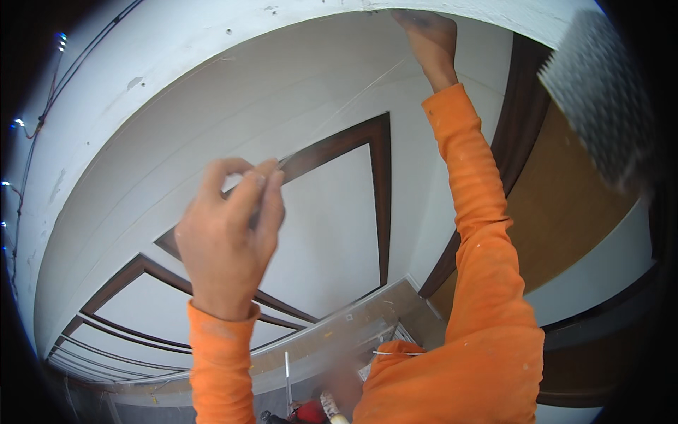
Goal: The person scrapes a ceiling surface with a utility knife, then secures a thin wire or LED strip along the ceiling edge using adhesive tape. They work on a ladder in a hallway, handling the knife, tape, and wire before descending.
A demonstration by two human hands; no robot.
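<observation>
Touching, apparently, the curved white overhead band, the bare right hand hides its grip; the bare left hand curls lower, any hold unclear. Small dark marks there suggest work remains; what's done cannot be told.

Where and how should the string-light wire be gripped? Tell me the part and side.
Pinch the string-light wire along its slim upper run, probably best from the right: the small lights branch off to its left, while that stretch shows none.
</observation>
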